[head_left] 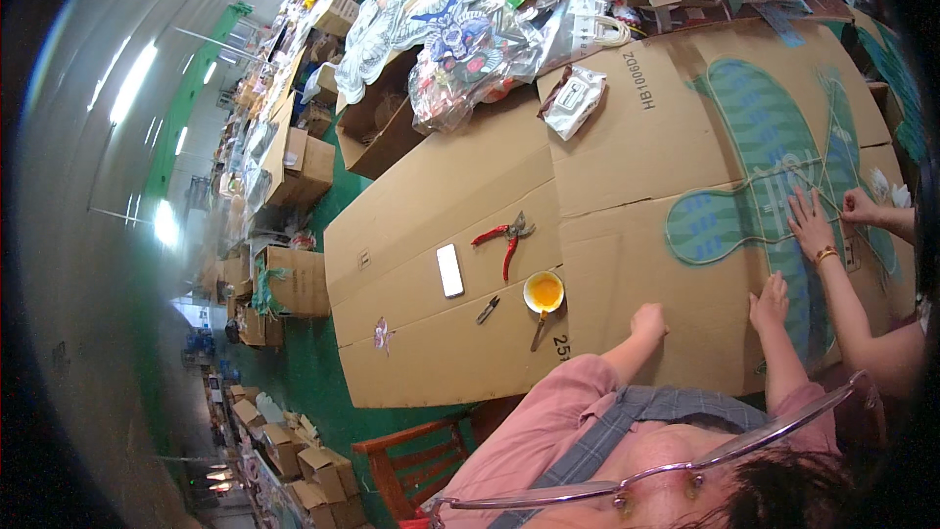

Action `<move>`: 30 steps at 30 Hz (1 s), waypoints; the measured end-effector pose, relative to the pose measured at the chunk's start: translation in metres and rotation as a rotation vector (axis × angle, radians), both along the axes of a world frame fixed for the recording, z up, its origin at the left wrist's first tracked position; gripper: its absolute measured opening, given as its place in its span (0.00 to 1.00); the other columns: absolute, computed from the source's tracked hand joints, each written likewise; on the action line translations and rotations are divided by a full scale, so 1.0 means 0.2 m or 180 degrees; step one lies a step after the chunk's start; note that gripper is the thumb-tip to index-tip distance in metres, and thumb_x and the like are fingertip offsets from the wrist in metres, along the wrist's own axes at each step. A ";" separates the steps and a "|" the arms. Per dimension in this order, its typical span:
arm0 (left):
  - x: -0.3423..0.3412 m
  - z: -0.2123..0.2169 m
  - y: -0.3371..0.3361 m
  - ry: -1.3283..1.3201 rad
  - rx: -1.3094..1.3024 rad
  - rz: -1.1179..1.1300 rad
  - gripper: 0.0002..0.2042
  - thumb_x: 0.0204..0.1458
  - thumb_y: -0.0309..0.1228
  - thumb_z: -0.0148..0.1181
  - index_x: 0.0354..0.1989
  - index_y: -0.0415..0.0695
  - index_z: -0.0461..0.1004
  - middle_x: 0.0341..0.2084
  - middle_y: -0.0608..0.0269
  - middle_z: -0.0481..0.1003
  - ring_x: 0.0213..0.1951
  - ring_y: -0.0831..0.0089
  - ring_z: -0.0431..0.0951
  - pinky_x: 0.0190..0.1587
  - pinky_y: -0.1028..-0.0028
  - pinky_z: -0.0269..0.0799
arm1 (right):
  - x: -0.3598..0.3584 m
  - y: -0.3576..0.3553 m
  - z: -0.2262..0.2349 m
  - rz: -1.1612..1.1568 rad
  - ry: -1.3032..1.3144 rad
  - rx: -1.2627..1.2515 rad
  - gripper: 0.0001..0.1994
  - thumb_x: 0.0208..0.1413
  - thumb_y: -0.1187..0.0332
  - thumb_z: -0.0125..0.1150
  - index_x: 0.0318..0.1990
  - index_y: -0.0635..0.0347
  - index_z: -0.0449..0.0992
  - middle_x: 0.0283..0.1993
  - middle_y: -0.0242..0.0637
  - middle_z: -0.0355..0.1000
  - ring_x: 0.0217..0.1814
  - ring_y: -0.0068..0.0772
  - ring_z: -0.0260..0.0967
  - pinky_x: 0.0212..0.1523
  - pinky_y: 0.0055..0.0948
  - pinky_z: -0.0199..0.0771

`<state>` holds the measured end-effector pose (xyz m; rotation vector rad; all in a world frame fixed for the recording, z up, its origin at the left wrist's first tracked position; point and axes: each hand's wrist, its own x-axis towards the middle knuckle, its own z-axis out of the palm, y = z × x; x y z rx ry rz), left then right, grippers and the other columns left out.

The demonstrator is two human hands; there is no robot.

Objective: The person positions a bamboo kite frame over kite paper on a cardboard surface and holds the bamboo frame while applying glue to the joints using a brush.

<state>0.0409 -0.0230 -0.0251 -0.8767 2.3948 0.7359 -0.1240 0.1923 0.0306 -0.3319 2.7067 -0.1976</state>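
On the brown cardboard point(627, 245) at the right lies a green striped sheet point(690, 225) with rounded lobes, blue marks and a thin pale edging. My left hand point(648, 323) rests on the cardboard to the left of the sheet, fingers curled in and nothing visible in them. My right hand point(770, 302) lies at the sheet's lower part, fingers stretched out and touching its edge. Another person's hand with a bracelet point(811, 223) presses flat on the sheet's middle. That person's other hand point(860, 206) pinches near the thin cords at the far right.
Left of my hands lie an orange-filled white bowl with a brush point(544, 292), red-handled pliers point(508, 235), a white-screened phone point(449, 270) and a black marker point(488, 310). A white packet point(574, 103) and plastic-bagged goods point(470, 49) are farther back. A wooden chair point(416, 465) stands at the near edge.
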 end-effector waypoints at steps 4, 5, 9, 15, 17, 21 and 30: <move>-0.01 -0.02 0.00 -0.0058 0.0361 0.0553 0.14 0.32 0.31 0.66 0.30 0.42 0.73 0.31 0.50 0.73 0.36 0.56 0.75 0.36 0.64 0.73 | -0.01 0.00 -0.02 -0.0003 0.0006 0.0138 0.31 0.46 0.64 0.58 0.57 0.67 0.53 0.65 0.43 0.41 0.65 0.44 0.41 0.58 0.43 0.51; -0.02 0.00 -0.01 -0.0281 0.0400 0.0404 0.14 0.32 0.31 0.66 0.30 0.42 0.73 0.31 0.50 0.73 0.36 0.56 0.75 0.36 0.64 0.73 | -0.01 0.00 -0.02 -0.0065 -0.0100 0.0211 0.34 0.46 0.63 0.59 0.58 0.65 0.51 0.66 0.41 0.40 0.66 0.43 0.39 0.59 0.43 0.50; -0.01 0.03 0.00 -0.0232 0.0130 0.0066 0.14 0.32 0.31 0.66 0.30 0.42 0.73 0.30 0.51 0.73 0.36 0.56 0.75 0.36 0.63 0.73 | 0.00 -0.01 0.00 -0.0069 -0.0201 0.0229 0.34 0.46 0.63 0.59 0.58 0.66 0.50 0.66 0.42 0.40 0.66 0.44 0.40 0.60 0.42 0.50; -0.02 0.03 0.02 -0.0007 -0.0092 0.0052 0.13 0.32 0.30 0.66 0.29 0.41 0.74 0.29 0.50 0.74 0.34 0.56 0.76 0.35 0.63 0.73 | 0.00 0.01 -0.02 -0.0042 -0.0082 0.0243 0.34 0.47 0.63 0.58 0.59 0.66 0.49 0.66 0.42 0.40 0.66 0.47 0.40 0.60 0.43 0.49; 0.00 0.01 0.00 0.0160 -0.0093 0.0068 0.12 0.31 0.29 0.66 0.28 0.41 0.74 0.27 0.51 0.73 0.33 0.56 0.76 0.34 0.63 0.73 | 0.00 -0.01 -0.01 0.0005 0.0059 0.0215 0.30 0.47 0.67 0.56 0.57 0.67 0.52 0.65 0.42 0.41 0.65 0.43 0.41 0.57 0.42 0.53; -0.01 0.01 0.00 0.0107 -0.0098 -0.0014 0.12 0.31 0.28 0.65 0.27 0.41 0.74 0.27 0.51 0.74 0.33 0.56 0.76 0.34 0.64 0.73 | 0.00 -0.02 0.01 -0.0026 0.0007 0.0245 0.30 0.47 0.67 0.56 0.57 0.67 0.52 0.64 0.42 0.42 0.64 0.43 0.42 0.56 0.43 0.53; -0.01 0.06 0.01 0.0017 -0.0056 0.0038 0.13 0.31 0.27 0.66 0.28 0.42 0.73 0.29 0.52 0.73 0.33 0.56 0.76 0.33 0.63 0.73 | 0.01 -0.03 0.03 -0.0041 -0.0386 0.0411 0.35 0.49 0.62 0.56 0.61 0.63 0.46 0.67 0.42 0.36 0.67 0.46 0.36 0.61 0.46 0.46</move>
